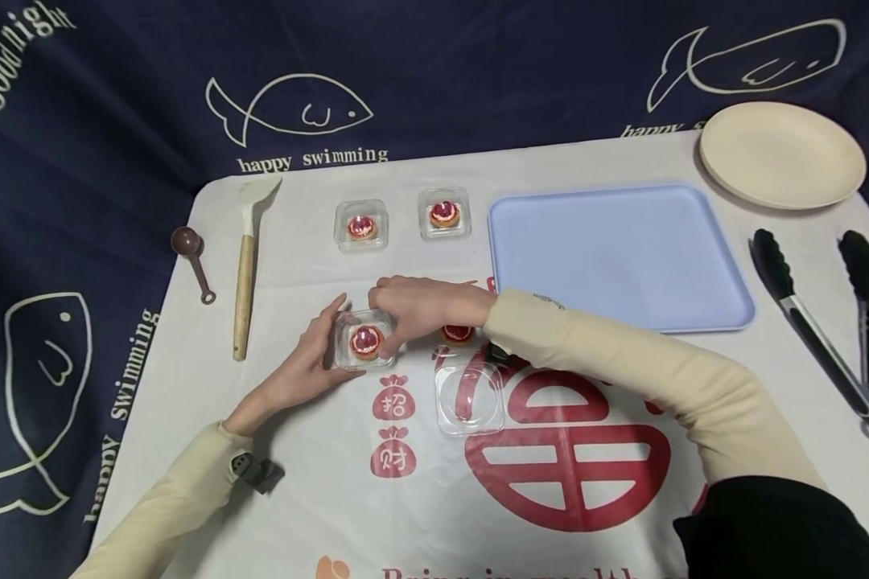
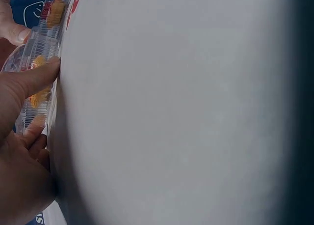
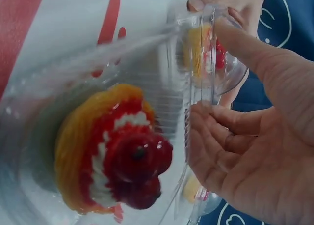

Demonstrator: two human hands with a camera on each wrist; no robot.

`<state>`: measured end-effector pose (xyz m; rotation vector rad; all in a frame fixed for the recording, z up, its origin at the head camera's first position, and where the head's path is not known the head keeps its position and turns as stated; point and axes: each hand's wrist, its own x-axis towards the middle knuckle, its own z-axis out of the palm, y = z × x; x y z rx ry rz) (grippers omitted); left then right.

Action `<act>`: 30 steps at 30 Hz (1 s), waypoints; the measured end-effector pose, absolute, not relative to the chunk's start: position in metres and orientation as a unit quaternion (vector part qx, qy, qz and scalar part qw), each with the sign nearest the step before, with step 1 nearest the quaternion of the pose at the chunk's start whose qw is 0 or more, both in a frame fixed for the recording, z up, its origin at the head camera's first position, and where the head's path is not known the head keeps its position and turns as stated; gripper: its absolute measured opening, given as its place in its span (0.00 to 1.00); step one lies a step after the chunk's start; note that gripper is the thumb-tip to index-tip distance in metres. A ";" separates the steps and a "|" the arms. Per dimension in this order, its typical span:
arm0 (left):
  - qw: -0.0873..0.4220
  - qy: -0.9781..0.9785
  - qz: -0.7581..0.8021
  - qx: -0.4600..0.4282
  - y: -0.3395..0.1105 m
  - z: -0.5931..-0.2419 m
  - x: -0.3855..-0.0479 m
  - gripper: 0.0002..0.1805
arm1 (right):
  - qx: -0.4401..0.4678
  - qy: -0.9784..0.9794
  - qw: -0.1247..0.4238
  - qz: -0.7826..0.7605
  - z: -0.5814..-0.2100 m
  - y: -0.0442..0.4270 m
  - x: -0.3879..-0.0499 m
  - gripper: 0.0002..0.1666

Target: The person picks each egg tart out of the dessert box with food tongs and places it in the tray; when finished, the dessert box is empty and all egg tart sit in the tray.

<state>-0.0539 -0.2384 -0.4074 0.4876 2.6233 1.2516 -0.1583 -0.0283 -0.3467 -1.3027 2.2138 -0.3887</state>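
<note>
A clear plastic box [image 1: 348, 324] with a red-topped tart [image 1: 366, 342] inside stands between the two hands. My left hand [image 1: 300, 362] holds it from the left, thumb at the near side and fingers at the far side. At its right edge, my right hand [image 1: 416, 308] pinches the lid rim, as the thumb [image 3: 245, 43] and curled fingers show in the right wrist view. Under the right wrist sits another tart [image 1: 456, 333] in an open box, its clear lid [image 1: 469, 398] folded out toward the near side. The forearm partly hides that box.
Two boxed tarts [image 1: 361, 227] [image 1: 445, 214] stand farther back. A blue tray [image 1: 615, 257] lies right, with a beige plate [image 1: 782, 153] and black-tipped tongs [image 1: 825, 354] beyond. On the left are a spatula [image 1: 244, 289] and a brown measuring spoon [image 1: 191, 249].
</note>
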 end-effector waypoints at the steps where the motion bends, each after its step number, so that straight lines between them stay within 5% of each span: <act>1: 0.096 0.886 0.422 0.165 -0.239 -0.407 -0.054 0.59 | -0.480 0.822 0.268 -0.149 -0.347 -0.029 -0.159 0.33; 30: 0.096 0.881 0.439 0.147 -0.237 -0.408 -0.058 0.58 | -0.474 0.835 0.216 -0.178 -0.347 -0.030 -0.152 0.33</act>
